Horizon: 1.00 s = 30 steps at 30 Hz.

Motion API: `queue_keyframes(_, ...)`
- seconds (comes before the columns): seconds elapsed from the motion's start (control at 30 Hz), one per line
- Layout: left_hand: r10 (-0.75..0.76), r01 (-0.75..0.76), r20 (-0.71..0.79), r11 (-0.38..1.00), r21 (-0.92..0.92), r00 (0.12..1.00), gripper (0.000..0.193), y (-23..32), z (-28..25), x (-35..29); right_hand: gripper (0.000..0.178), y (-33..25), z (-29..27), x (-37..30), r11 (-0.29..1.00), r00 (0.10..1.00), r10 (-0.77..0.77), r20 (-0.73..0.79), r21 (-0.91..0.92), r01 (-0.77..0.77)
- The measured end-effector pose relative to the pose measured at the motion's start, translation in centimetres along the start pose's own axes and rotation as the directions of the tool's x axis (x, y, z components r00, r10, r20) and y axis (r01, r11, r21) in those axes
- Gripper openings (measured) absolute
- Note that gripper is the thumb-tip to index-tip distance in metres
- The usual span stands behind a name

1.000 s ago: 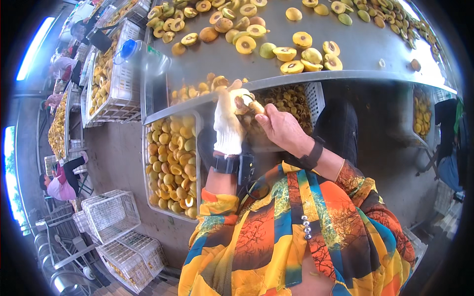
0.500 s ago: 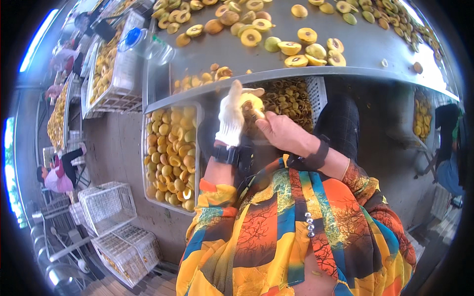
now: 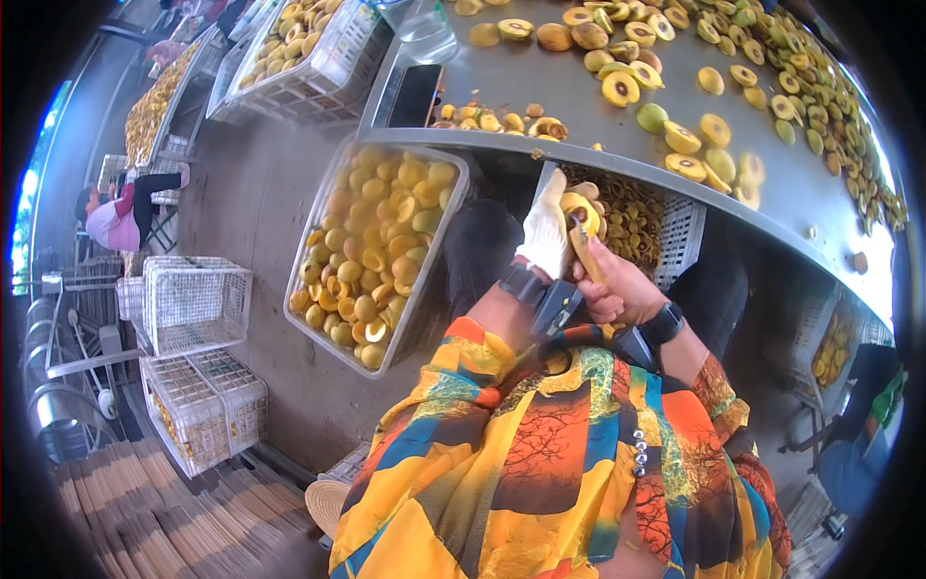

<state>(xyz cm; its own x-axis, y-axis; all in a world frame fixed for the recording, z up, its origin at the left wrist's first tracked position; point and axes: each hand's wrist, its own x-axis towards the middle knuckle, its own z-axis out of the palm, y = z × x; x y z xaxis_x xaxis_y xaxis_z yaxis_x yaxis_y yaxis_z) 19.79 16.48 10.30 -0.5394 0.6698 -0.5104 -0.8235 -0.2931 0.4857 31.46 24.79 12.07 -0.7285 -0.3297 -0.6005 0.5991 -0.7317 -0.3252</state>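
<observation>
The left hand (image 3: 546, 230), in a white glove, has its fingers closed round a yellow halved fruit (image 3: 580, 209), which sits at the fingertips just below the edge of the metal counter (image 3: 579, 106). The bare right hand (image 3: 617, 288) comes in from the other side, touching the fruit — its fingers are curled on a slim tool (image 3: 585, 253) whose long axis points up into the cut face. Both hands are on the fruit; neither is nearer. The fruit is round and orange-yellow, its pit hollow darker. Beside the left fingers lies a tray of halved fruit (image 3: 371, 246); beyond the right fingers, a white crate (image 3: 680, 236).
</observation>
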Motion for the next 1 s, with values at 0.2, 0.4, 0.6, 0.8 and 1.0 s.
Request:
queue_keyframes(0.2, 0.261, -0.261, -0.207, 0.965, 0.029, 0.943, 0.061, 5.9, -6.3, -0.3, 0.048, 0.5, -2.6, 1.9, 0.999, 0.996, -0.044, -0.073, -0.021, 0.043)
queue_keyframes(0.4, 0.514, -0.444, -0.564, 0.854, 0.271, 0.646, 0.035, 17.4, -19.0, 0.3, 0.049, 2.1, -6.4, 4.2, 0.984, 0.831, 0.027, -0.556, -0.13, -0.119)
queue_keyframes(0.6, 0.955, 0.033, 0.06, -0.073, 0.997, 0.289, 0.038, 20.6, -27.3, 10.3, 0.049, 1.0, -4.6, 5.6, 0.964, 0.816, 0.045, -0.576, -0.189, -0.187)
queue_keyframes(0.8, 0.782, 0.414, 0.219, -0.519, 0.748, 0.584, 0.026, 20.7, -29.3, 16.0, 0.048, -0.4, -3.8, 5.2, 0.94, 0.793, 0.012, -0.608, -0.263, -0.216)
queue_keyframes(1.0, 0.595, 0.392, -0.101, -0.384, 0.836, 0.797, 0.039, 22.6, -31.2, 17.4, 0.046, -0.6, -2.7, 5.6, 0.853, 0.868, -0.154, -0.472, -0.507, -0.125)
